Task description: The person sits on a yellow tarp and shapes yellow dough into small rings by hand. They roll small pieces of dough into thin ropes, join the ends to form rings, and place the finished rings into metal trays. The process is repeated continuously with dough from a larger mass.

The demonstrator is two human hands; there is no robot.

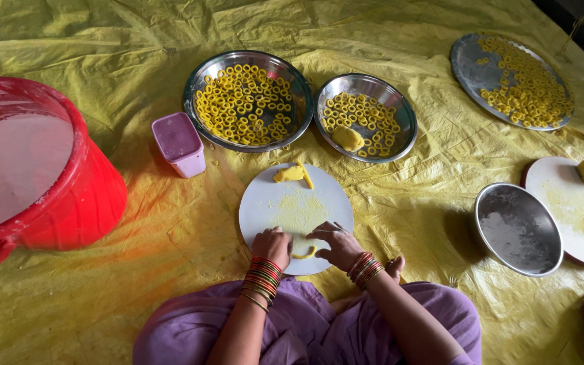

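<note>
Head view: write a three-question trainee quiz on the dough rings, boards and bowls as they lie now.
1. True or false: both hands, the left hand and the right hand, rest on the white round board with a yellow dough strip between them.
2. Which holds a dough lump among the rings? A) the large steel bowl B) the smaller steel bowl C) the flat steel plate
3. What colour is the small square container beside the large bowl?

Key: 1 true; 2 B; 3 purple.
</note>
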